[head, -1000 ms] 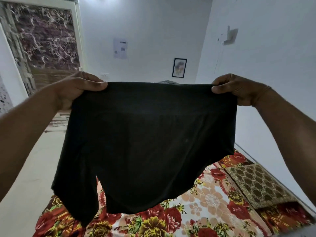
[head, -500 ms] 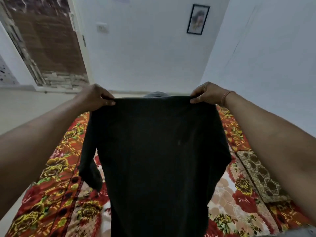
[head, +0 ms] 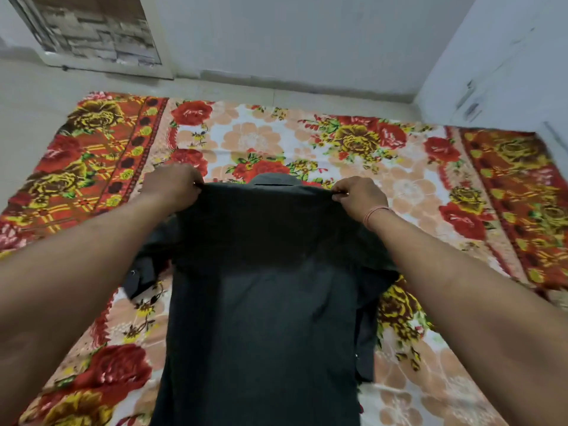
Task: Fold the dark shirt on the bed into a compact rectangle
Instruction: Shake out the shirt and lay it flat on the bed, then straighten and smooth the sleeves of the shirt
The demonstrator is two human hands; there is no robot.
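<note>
The dark shirt (head: pixel 264 302) lies back-side up along the middle of the bed, its body running toward me and off the bottom of the view. Its collar shows at the far end. My left hand (head: pixel 173 187) pinches the far left shoulder corner. My right hand (head: pixel 359 196) pinches the far right shoulder corner. A sleeve sticks out from under each side, partly tucked beneath the body. The far edge is still slightly raised between my hands.
The bed is covered by a floral sheet (head: pixel 307 139) in red, yellow and peach. Pale floor (head: pixel 30 87) lies beyond and to the left. A white wall (head: pixel 307 35) stands behind, another wall (head: pixel 507 72) on the right, and a door frame (head: pixel 159 50) at the upper left.
The shirt was held up in the air in front of me; both hands have lowered it forward onto the bed, and my view has tipped downward.
</note>
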